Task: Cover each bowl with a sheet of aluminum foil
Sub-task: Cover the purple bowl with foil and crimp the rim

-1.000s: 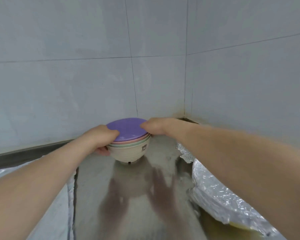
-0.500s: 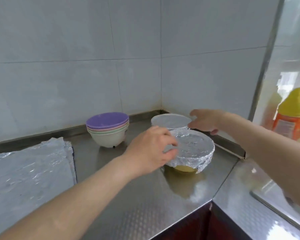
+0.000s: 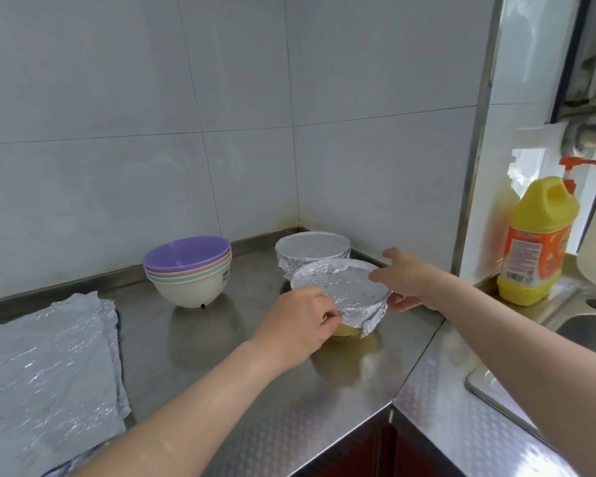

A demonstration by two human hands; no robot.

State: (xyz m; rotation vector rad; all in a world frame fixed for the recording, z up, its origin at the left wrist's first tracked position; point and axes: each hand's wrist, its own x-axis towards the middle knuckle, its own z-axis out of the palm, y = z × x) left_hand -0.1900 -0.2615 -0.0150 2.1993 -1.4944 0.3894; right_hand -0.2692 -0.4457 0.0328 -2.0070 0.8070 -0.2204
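Note:
A yellow bowl covered with crumpled foil (image 3: 344, 287) sits on the steel counter (image 3: 221, 366). My left hand (image 3: 300, 321) grips its near-left rim, fingers curled on the foil edge. My right hand (image 3: 406, 280) holds the right rim, thumb under the foil skirt. Behind it, in the corner, stands a second foil-covered bowl (image 3: 312, 249). A stack of several uncovered bowls (image 3: 190, 270), purple on top, stands to the left. Loose foil sheets (image 3: 45, 376) lie at the far left.
A yellow detergent bottle with an orange pump (image 3: 537, 242) stands at the right beside a sink (image 3: 592, 325). Tiled walls close the corner behind the bowls. The counter's front edge runs diagonally below my arms.
Both hands left the bowl stack and came to the foil-covered yellow bowl. They now hold its rim on either side; the view swung right.

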